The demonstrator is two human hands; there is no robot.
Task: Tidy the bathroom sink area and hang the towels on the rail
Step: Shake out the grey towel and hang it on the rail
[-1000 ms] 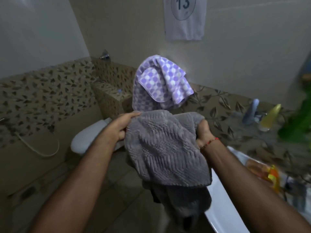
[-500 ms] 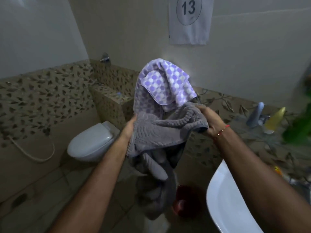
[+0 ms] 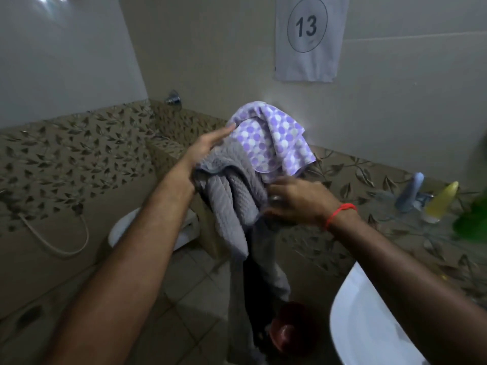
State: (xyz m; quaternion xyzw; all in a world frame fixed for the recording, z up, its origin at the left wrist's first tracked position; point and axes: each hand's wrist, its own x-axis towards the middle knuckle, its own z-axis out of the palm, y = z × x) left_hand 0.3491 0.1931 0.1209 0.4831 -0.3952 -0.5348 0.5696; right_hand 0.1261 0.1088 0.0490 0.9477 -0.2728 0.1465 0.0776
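Observation:
A grey ribbed towel [image 3: 232,196] hangs in folds in front of the wall, below a purple-and-white dotted towel [image 3: 274,140] that is draped higher up. The rail itself is hidden under the cloth. My left hand [image 3: 208,148] lies flat with its fingers stretched along the grey towel's upper left edge. My right hand [image 3: 297,198] is at the towel's right side, fingers curled against the cloth; blur hides how firmly it holds. The white sink [image 3: 369,325] is at the lower right.
A white toilet [image 3: 123,225] stands left of the towels, with a hose [image 3: 55,246] on the tiled wall. A dark red bucket [image 3: 290,327] sits on the floor under the towels. A blue bottle [image 3: 411,191] and a yellow bottle [image 3: 440,204] stand on the ledge at right.
Both hands carried the grey towel up and forward from chest height to the wall under the dotted towel. The towel went from spread flat to hanging in folds, and my left hand flattened on it.

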